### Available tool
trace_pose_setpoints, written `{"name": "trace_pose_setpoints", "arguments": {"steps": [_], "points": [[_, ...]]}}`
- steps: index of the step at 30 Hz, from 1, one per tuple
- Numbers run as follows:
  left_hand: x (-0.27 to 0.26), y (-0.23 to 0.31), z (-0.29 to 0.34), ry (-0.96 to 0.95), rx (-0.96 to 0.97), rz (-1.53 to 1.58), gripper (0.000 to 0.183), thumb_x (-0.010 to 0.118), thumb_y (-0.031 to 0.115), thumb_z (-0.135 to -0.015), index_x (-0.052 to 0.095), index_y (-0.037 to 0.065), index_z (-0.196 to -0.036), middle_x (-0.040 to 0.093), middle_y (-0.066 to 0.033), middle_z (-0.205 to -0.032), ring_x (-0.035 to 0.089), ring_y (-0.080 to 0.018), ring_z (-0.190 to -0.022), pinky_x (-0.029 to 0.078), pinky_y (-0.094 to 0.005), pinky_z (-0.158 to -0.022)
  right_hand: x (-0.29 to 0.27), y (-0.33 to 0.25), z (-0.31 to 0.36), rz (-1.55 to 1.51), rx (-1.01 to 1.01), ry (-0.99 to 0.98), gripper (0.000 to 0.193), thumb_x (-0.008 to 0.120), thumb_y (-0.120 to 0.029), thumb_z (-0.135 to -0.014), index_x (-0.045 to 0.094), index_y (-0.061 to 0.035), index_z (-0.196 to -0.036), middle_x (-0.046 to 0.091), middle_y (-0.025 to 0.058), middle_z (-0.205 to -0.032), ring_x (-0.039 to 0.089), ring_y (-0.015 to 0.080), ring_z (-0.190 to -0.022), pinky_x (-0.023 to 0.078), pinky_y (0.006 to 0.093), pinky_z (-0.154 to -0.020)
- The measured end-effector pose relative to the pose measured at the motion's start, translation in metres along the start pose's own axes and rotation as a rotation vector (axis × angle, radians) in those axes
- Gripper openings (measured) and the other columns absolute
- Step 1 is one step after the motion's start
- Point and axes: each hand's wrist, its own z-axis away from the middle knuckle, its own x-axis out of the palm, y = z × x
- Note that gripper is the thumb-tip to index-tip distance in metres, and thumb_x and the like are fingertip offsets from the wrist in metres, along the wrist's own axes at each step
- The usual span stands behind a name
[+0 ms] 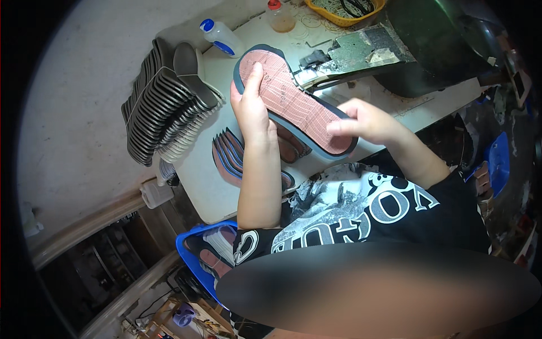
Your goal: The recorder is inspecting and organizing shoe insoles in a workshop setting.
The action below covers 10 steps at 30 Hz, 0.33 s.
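Note:
Both hands hold up one insole (299, 101), pinkish with a fine grid and a dark rim, slanting over the white table. My left hand (253, 113) grips it near its upper-left end, thumb flat on the pink face and fingers hidden behind. At the lower-right end my right hand (364, 121) pinches it, its thumb pressed on the pink side. Right behind the insole is the metal bed of a dark green sewing machine (367, 51). Below it on the table lies a row of similar insoles (228, 158), partly covered by my left forearm.
To the left, a large tied bundle of dark sole pieces (164, 107) rests by the wall. A white bottle with a blue cap (220, 37), a red-capped bottle (280, 17) and a yellow basket (339, 17) stand farther back. A blue bin (183, 246) sits below the table (197, 195).

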Motion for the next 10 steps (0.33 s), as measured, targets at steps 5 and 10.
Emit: {"name": "trace_pose_setpoints", "arguments": {"steps": [5,10], "points": [[0.011,-0.007,-0.010,0.021,-0.051,-0.068,0.036,0.067,0.013,-0.085,0.054,-0.003,-0.115,0.063,-0.0132,-0.107,0.064,-0.0199,-0.092,0.051,-0.0304,-0.082,0.011,-0.013,0.023,-0.178,0.137,-0.061,0.027,0.062,-0.025,-0.090,0.062,0.0021,-0.092,0.066,0.0098,-0.073,0.066,0.0139,-0.059,0.051,0.0232,-0.049],[0.014,-0.006,-0.018,-0.023,-0.066,-0.175,0.038,0.067,0.014,-0.085,0.054,-0.004,-0.116,0.063,-0.0151,-0.108,0.062,-0.0229,-0.099,0.050,-0.0332,-0.089,0.026,-0.002,0.028,-0.379,0.134,0.009,0.028,0.058,-0.020,-0.092,0.057,0.0050,-0.104,0.067,0.0140,-0.074,0.066,0.0174,-0.056,0.054,0.0260,-0.050]]}}
